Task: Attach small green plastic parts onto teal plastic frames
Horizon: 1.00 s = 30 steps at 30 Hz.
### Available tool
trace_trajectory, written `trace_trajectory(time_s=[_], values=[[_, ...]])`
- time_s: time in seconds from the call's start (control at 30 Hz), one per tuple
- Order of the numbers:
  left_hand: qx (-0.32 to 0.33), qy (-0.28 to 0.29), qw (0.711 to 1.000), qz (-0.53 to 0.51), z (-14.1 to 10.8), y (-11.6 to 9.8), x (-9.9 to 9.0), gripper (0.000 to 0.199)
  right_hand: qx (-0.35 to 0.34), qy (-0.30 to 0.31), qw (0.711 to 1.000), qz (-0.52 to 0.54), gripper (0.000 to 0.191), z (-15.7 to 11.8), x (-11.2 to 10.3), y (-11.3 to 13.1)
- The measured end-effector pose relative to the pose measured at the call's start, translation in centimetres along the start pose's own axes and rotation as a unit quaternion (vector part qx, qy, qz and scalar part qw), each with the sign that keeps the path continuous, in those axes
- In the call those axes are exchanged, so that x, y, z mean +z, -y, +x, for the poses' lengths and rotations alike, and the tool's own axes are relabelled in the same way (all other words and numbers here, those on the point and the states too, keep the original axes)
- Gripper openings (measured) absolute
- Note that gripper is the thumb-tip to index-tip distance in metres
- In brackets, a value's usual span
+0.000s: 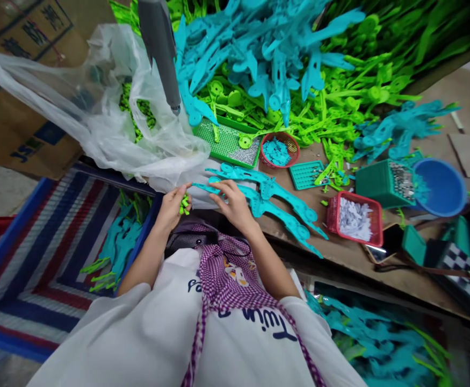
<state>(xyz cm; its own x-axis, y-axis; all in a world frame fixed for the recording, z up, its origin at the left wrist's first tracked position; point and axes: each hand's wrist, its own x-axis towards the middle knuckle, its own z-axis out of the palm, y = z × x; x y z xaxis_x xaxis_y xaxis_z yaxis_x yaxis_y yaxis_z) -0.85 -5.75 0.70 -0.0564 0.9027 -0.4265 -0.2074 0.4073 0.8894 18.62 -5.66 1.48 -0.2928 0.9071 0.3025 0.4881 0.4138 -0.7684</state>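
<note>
My left hand (173,208) is closed around several small bright-green plastic pieces (185,204), which show below its fingers. Its thumb and index finger meet at the narrow tip of a long blue plastic part (285,217). Over the same part, near that tip, my right hand (235,207) has its thumb and fingers bent around the thin end. Some of this end is hidden by the fingers. A second blue part of the same shape lies just behind, alongside the first, on the table edge.
A grey tool (164,59) hangs above a white plastic bag (109,113). Behind stand a green tray (229,159), a red basket (291,161) and heaped blue and green parts. A red basket of white pieces (375,236) and a blue bowl (446,185) are at right.
</note>
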Motion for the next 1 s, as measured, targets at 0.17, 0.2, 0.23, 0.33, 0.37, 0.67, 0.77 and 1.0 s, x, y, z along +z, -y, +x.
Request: trace_trajectory(time_s=[0.17, 0.2, 0.23, 0.33, 0.37, 0.67, 0.77, 1.0], values=[[-0.1, 0.012, 0.981, -0.164, 0.2, -1.9, 1.4, 0.036, 0.039, -0.015, 0.998, 0.046, 0.03, 2.5, 0.9, 1.3], [-0.108, 0.009, 0.977, -0.181, 0.4, -2.3, 1.5, 0.033, 0.046, -0.018, 0.997, 0.054, 0.029, 3.1, 0.9, 1.5], [-0.116, 0.013, 0.974, -0.192, 0.6, -2.5, 1.6, 0.031, 0.044, -0.01, 0.997, 0.062, 0.029, 3.9, 0.8, 1.7], [-0.125, 0.045, 0.971, -0.198, 0.9, -3.0, 2.4, 0.031, 0.021, 0.064, 0.996, 0.056, 0.025, 5.8, 0.1, 2.1], [-0.123, 0.051, 0.972, -0.196, 0.9, -3.0, 2.8, 0.033, 0.019, 0.089, 0.995, 0.048, 0.023, 6.2, -0.2, 2.1], [-0.21, 0.177, 0.944, -0.183, 1.2, -2.5, 5.7, 0.036, 0.08, 0.032, 0.983, 0.16, 0.026, 3.7, -1.4, -0.6], [-0.209, 0.182, 0.936, -0.216, 2.0, -3.0, 5.3, 0.023, 0.17, -0.065, 0.956, 0.229, 0.03, 2.3, -2.3, -2.1], [-0.129, 0.121, 0.981, -0.073, 5.3, -2.3, 3.0, 0.029, 0.155, -0.111, 0.976, 0.103, 0.032, 2.8, -5.0, -5.7]])
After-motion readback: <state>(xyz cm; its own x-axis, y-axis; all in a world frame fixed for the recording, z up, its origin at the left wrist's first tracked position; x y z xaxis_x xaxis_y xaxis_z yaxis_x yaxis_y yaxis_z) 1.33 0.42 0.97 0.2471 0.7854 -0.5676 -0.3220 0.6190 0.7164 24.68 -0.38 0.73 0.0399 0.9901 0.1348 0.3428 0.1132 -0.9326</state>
